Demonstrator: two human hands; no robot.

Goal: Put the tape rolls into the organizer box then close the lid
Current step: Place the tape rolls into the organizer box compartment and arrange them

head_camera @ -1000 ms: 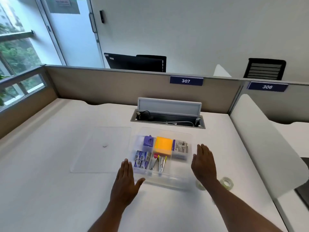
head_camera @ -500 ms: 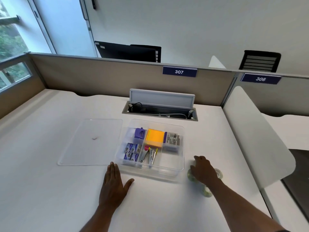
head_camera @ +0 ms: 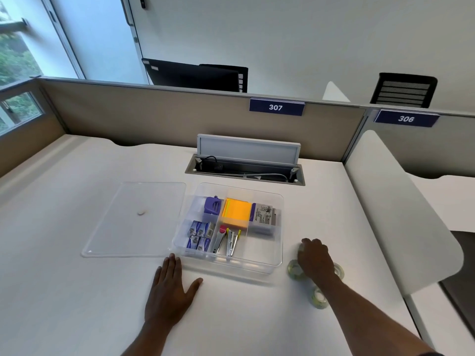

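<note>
The clear organizer box (head_camera: 257,265) stands open in the middle of the desk; its front right compartment looks empty. Its clear lid (head_camera: 115,227) lies flat on the desk, touching the box's left side. Several clear tape rolls lie right of the box: one (head_camera: 293,270) by the box's corner, one (head_camera: 339,270) right of my wrist, one (head_camera: 318,298) under my forearm. My right hand (head_camera: 314,260) is palm down over them, fingers curled on a roll that is mostly hidden. My left hand (head_camera: 171,289) rests flat on the desk at the box's front left corner, fingers spread.
The box holds a purple tape dispenser (head_camera: 212,205), orange sticky notes (head_camera: 236,211), staple boxes (head_camera: 199,236), two staplers (head_camera: 226,241) and a grey packet (head_camera: 263,218). An open cable hatch (head_camera: 246,170) lies behind it. A white divider panel (head_camera: 401,214) bounds the desk's right side.
My right hand has dropped from beside the box onto the tape rolls and curled its fingers. My left hand stays flat on the desk. The camera has tilted.
</note>
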